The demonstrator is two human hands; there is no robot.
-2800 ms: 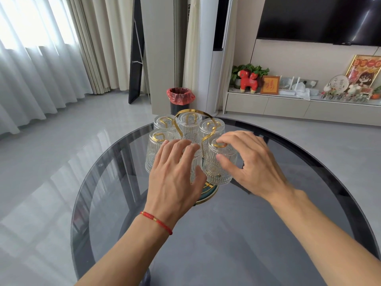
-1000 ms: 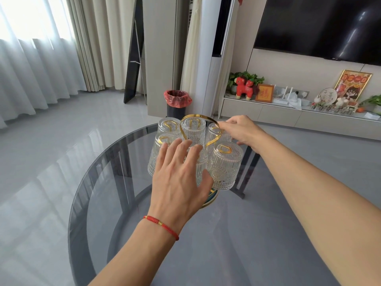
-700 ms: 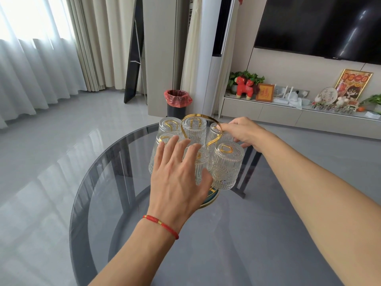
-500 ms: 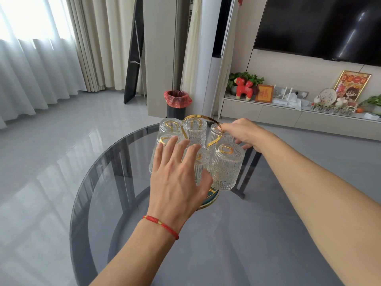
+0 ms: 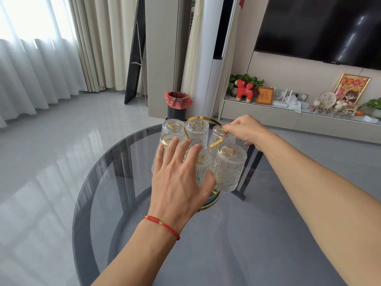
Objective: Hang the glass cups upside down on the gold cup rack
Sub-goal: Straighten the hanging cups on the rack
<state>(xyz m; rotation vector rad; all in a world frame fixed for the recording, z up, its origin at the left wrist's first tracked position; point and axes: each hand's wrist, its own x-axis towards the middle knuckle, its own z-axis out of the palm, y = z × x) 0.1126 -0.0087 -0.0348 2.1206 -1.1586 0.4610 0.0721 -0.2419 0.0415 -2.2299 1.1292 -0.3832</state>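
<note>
Head view looks down on the round smoked-glass table [image 5: 144, 234], the biggest thing before me, and I place all else from it. Near its far edge stands the gold cup rack [image 5: 214, 139], a thin looped band rising from a round base. Six ribbed glass cups [image 5: 229, 168] hang on it upside down, bottoms up, a gold peg end showing through each; they crowd together, some touching. My left hand [image 5: 177, 182] lies flat against the nearest cups, fingers spread, thumb against a cup's side, gripping nothing. My right hand [image 5: 245, 131] reaches over the far right side of the table, fingertips pinched together at the band's top beside the rear right cup. Beyond the table's far edge a black bin [image 5: 178, 105] stands on the floor, lined with a red bag; what lies inside I cannot tell.
</note>
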